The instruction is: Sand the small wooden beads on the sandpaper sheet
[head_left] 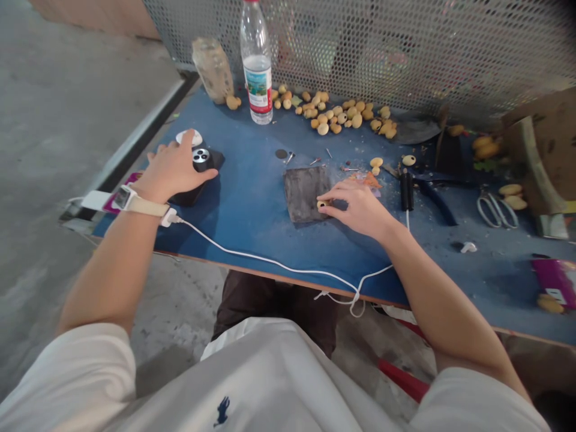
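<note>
blue counter (pixel 252 240), tan bead (pixel 322 205) pinched at the right hand's (pixel 357 210) fingertips

at the far left, a concrete floor (pixel 67 120) runs alongside the counter. the left hand (pixel 175 171) lies spread wide, its fingertips on a white oval piece (pixel 189 137) and its thumb stretched across a black block (pixel 198 183), which carries a metal disc with three holes (pixel 201 158). a pale wrist strap (pixel 146 203) sits on that arm, and a white cable (pixel 265 259) trails across the counter's near side. behind stand a cloudy jar (pixel 213 71) and a plastic water bottle (pixel 256 66), with a long scatter of tan seeds (pixel 335 114) to their right.

mid-counter, a dark abrasive sheet (pixel 302 193) lies flat. the right hand comes in from the lower right, fingers pointing left, closed narrow on the tan bead, which sits against the sheet's right edge. that hand is touching it; the left hand is well apart, beyond the sheet's far side. the bead is too small and too covered to show a long axis.

further right lie two loose beads (pixel 376 162), a black-handled tool (pixel 407 191), blue-handled pliers (pixel 438 201) and steel scissors (pixel 497 210).
</note>
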Motion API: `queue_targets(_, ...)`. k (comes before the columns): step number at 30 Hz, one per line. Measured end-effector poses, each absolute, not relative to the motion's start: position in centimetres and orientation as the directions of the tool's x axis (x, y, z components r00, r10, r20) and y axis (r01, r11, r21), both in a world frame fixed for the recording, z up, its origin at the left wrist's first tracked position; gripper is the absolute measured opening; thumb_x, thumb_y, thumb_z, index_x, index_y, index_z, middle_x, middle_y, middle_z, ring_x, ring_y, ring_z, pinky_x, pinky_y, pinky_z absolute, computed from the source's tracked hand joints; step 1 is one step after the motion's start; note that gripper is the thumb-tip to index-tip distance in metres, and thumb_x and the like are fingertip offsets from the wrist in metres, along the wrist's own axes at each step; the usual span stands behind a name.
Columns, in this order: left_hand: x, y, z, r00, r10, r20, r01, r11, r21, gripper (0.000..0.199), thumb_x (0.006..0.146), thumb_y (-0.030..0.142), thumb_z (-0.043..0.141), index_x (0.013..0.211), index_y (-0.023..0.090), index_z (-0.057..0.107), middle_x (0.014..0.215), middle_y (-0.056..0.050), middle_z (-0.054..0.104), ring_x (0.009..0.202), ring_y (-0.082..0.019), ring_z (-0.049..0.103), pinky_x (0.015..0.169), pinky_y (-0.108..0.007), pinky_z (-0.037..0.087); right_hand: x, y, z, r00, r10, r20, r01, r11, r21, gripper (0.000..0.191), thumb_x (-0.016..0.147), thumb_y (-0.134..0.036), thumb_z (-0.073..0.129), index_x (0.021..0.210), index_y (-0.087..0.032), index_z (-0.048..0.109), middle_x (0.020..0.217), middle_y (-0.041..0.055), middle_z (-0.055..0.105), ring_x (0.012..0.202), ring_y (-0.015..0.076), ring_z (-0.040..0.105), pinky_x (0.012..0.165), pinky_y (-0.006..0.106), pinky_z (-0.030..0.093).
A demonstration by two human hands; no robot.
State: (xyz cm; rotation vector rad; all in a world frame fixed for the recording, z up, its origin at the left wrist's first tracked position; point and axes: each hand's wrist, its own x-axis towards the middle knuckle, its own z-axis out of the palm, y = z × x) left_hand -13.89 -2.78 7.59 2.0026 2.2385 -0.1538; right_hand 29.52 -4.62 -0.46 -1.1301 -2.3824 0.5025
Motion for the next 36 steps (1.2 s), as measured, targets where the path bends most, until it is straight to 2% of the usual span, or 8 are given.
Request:
queue_targets(5, -11.9, -3.5, 7.4, -0.013, 0.999, -0.047, 0.998, 0.016, 0.064, 0.103, 0.115, 0.071, 0.058, 0.192, 0.006, 0.035, 0.187, -0.039, 0.050, 0.169, -0.070, 0.044, 0.134, -0.088, 0.038, 29.6, -4.5, -0.7, -0.564, 0.786, 0.251, 0.600, 0.600, -0.530, 0.015, 0.111, -0.034, 0.085, 0.119, -0.028, 0.096, 0.113, 0.0113, 0.091, 0.107, 0.0348, 0.083, 0.107, 0.057, 0.066)
queue_targets(9, -5.8, -3.6, 6.0, 0.428, 0.904, 0.005, 0.886, -0.420, 0.196, 0.078, 0.114, 0.059, 0.065, 0.182, 0.021, 0.058, 0.182, -0.024, 0.060, 0.170, -0.053, 0.050, 0.139, -0.072, 0.043, 29.5, -4.6, -0.4, -0.553, 0.795, 0.251, 0.599, 0.588, -0.543, 0.015, 0.109, -0.035, 0.084, 0.116, -0.028, 0.096, 0.112, 0.0106, 0.091, 0.104, 0.0340, 0.083, 0.106, 0.056, 0.066)
queue_targets(11, -2.6, -2.9, 5.1, 0.619, 0.785, 0.017, 0.752, -0.599, 0.275, 0.079, 0.110, 0.062, 0.073, 0.179, 0.026, 0.063, 0.182, -0.019, 0.062, 0.171, -0.049, 0.050, 0.140, -0.068, 0.043, 29.5, -4.7, -0.1, -0.543, 0.806, 0.238, 0.609, 0.572, -0.549, 0.016, 0.108, -0.036, 0.085, 0.117, -0.028, 0.095, 0.111, 0.0104, 0.092, 0.102, 0.0337, 0.083, 0.104, 0.055, 0.066)
queue_targets(14, 0.0, -1.6, 3.6, 0.739, 0.673, 0.013, 0.635, -0.703, 0.321, 0.088, 0.104, 0.066, 0.081, 0.179, 0.022, 0.063, 0.182, -0.022, 0.061, 0.167, -0.050, 0.052, 0.141, -0.067, 0.042, 29.8, -4.7, 0.1, -0.538, 0.813, 0.223, 0.620, 0.560, -0.550, 0.016, 0.106, -0.036, 0.087, 0.119, -0.028, 0.093, 0.110, 0.0102, 0.092, 0.100, 0.0337, 0.083, 0.101, 0.053, 0.066)
queue_targets(24, -0.7, -1.1, 0.0, 0.776, 0.628, 0.062, 0.556, -0.726, 0.404, 0.116, 0.099, 0.075, 0.086, 0.193, 0.025, 0.041, 0.192, -0.021, 0.054, 0.177, -0.049, 0.042, 0.147, -0.066, 0.034, 28.7, -4.4, -0.6, -0.586, 0.765, 0.268, 0.603, 0.633, -0.486, 0.020, 0.115, -0.035, 0.078, 0.128, -0.029, 0.092, 0.125, 0.0117, 0.092, 0.116, 0.0373, 0.082, 0.110, 0.058, 0.065)
queue_targets(27, -0.5, -0.9, -0.2, 0.770, 0.632, 0.084, 0.546, -0.721, 0.426, 0.117, 0.097, 0.076, 0.087, 0.192, 0.024, 0.043, 0.190, -0.021, 0.055, 0.176, -0.050, 0.044, 0.148, -0.066, 0.033, 28.2, -4.5, -0.1, -0.627, 0.731, 0.268, 0.580, 0.669, -0.465, 0.022, 0.117, -0.034, 0.075, 0.128, -0.029, 0.093, 0.129, 0.0129, 0.091, 0.121, 0.0380, 0.081, 0.112, 0.059, 0.065)
queue_targets(31, -0.4, -0.7, -0.7, 0.774, 0.622, 0.119, 0.524, -0.735, 0.431, 0.117, 0.096, 0.077, 0.087, 0.191, 0.023, 0.045, 0.188, -0.021, 0.058, 0.174, -0.049, 0.046, 0.149, -0.066, 0.033, 28.7, -5.0, 0.7, -0.690, 0.692, 0.212, 0.546, 0.690, -0.475, 0.020, 0.116, -0.037, 0.079, 0.126, -0.029, 0.095, 0.121, 0.0123, 0.091, 0.112, 0.0361, 0.082, 0.107, 0.057, 0.067)
queue_targets(36, -0.4, -0.6, -1.1, 0.786, 0.601, 0.146, 0.490, -0.749, 0.446, 0.115, 0.096, 0.077, 0.086, 0.190, 0.024, 0.047, 0.186, -0.020, 0.059, 0.173, -0.050, 0.046, 0.148, -0.067, 0.033, 28.1, -4.4, 0.2, -0.610, 0.756, 0.238, 0.637, 0.646, -0.420, 0.027, 0.119, -0.038, 0.073, 0.134, -0.033, 0.095, 0.129, 0.0137, 0.091, 0.122, 0.0409, 0.080, 0.113, 0.066, 0.065)
